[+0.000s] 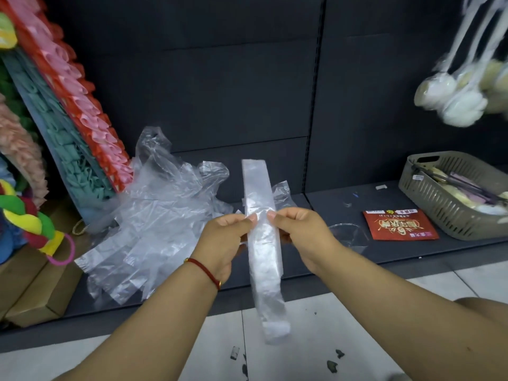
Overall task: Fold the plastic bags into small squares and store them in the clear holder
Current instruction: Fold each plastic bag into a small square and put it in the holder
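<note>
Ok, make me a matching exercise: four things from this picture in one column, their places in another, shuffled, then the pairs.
Things:
1. bag strip
2. loose bags
3. basket
4. red packet

Places:
A. on the shelf, far right
B. pinched between both hands
C. flat on the shelf, left of the basket
D. heaped on the shelf, left of the hands

Pairs: 1-B, 2-D, 3-A, 4-C

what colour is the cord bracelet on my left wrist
Red, with a small gold bead: the bracelet sits just below the left hand. It shows in the head view.
</note>
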`<state>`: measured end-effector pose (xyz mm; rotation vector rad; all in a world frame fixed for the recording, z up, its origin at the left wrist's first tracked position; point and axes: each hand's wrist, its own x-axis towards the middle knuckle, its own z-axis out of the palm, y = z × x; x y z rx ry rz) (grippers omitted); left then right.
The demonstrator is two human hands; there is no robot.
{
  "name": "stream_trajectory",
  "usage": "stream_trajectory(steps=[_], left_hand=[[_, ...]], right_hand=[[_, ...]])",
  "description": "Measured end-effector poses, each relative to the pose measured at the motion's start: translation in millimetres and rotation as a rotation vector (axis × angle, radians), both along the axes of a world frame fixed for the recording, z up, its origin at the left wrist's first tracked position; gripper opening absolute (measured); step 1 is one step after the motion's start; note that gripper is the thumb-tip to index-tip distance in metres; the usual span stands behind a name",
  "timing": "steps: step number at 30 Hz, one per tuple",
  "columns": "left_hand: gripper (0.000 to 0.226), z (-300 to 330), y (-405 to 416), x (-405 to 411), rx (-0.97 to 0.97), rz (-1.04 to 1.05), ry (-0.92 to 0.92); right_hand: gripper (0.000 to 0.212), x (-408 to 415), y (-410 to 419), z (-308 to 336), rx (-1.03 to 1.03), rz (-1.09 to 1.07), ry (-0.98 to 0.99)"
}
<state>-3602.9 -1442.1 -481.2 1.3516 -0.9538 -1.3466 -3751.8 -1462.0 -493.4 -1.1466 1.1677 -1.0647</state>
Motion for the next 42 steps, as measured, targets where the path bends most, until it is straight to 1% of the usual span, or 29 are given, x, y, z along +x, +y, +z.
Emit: stream_trajectory(steps=[4, 9, 11, 12, 13, 14, 17, 18, 20, 22, 23, 24, 26, 28, 30, 32, 34, 37, 39, 41, 42], left_hand=[[0.012, -0.4, 1.2, -1.6, 0.006, 0.024, 0.032], [0.016, 2.5, 4.4, -2.3, -0.047, 0.058, 0.058], [0.013, 2.4, 4.3, -1.9, -0.080, 0.081, 0.038], [0.008, 2.6, 3.9, -1.8, -0.109, 0.100, 0.027], [0.009, 3.5, 3.8, -1.6, -0.158, 0.111, 0.002], [0.013, 4.3, 3.4, -0.9, -0.226, 0.110, -0.062], [0.024, 2.1, 1.8, 3.8, -0.472, 0.064, -0.427], [0.030, 1.3, 1.9, 5.5, -0.553, 0.048, -0.522], [0.050, -0.6, 1.0, 8.3, -0.687, 0.003, -0.618], [0.055, -0.9, 1.8, 8.7, -0.747, -0.059, -0.640], [0.055, -0.1, 3.7, 7.4, -0.734, -0.090, -0.605], [0.054, 2.1, 5.9, 5.4, -0.693, -0.114, -0.523], [0.049, 9.5, 11.8, 0.8, -0.589, -0.159, -0.291], [0.049, 13.6, 15.0, -3.0, -0.509, -0.170, -0.167], [0.056, 12.6, 12.5, -4.6, -0.397, -0.156, -0.028], [0.069, 10.3, 7.9, -4.8, -0.287, -0.144, 0.115], [0.072, 10.2, 6.1, -6.5, -0.229, -0.152, 0.235], [0.068, 12.8, 7.7, -11.1, -0.193, -0.146, 0.385], [0.063, 12.2, 8.8, -12.7, -0.195, -0.122, 0.458], [0.048, 11.4, 10.0, -14.3, -0.207, -0.088, 0.494], [0.038, 10.3, 9.9, -14.6, -0.217, -0.073, 0.487]], right_hand=[[0.027, -1.5, -0.8, 2.3, -0.013, -0.005, 0.069], [0.019, -1.8, 2.9, 10.8, -0.069, 0.034, 0.145], [0.019, -2.8, 2.8, 14.0, -0.079, 0.032, 0.132], [0.020, -4.3, 1.8, 15.4, -0.075, 0.035, 0.118], [0.021, -6.0, 0.6, 17.3, -0.067, 0.046, 0.106], [0.021, -8.2, -0.4, 20.0, -0.050, 0.068, 0.099], [0.017, -15.2, -3.4, 28.8, 0.027, 0.145, 0.078], [0.017, -17.6, -4.6, 30.8, 0.052, 0.163, 0.068], [0.017, -21.6, -6.5, 33.5, 0.091, 0.193, 0.044], [0.014, -24.2, -7.1, 35.1, 0.102, 0.211, 0.021], [0.015, -25.2, -7.5, 35.4, 0.097, 0.212, 0.008], [0.016, -26.2, -7.5, 35.8, 0.087, 0.211, 0.000], [0.017, -27.8, -7.5, 35.9, 0.061, 0.220, -0.001], [0.014, -28.6, -6.5, 35.5, 0.040, 0.243, 0.011], [0.012, -28.8, -6.4, 34.6, 0.020, 0.238, 0.028], [0.011, -28.9, -7.6, 32.6, 0.003, 0.199, 0.042], [0.014, -27.8, -9.3, 29.2, 0.004, 0.158, 0.051], [0.022, -23.1, -9.3, 24.4, 0.025, 0.124, 0.049], [0.033, -20.2, -9.2, 22.0, 0.027, 0.105, 0.042], [0.039, -18.4, -8.9, 21.3, 0.018, 0.096, 0.026], [0.037, -17.8, -8.9, 21.1, 0.008, 0.097, 0.019]])
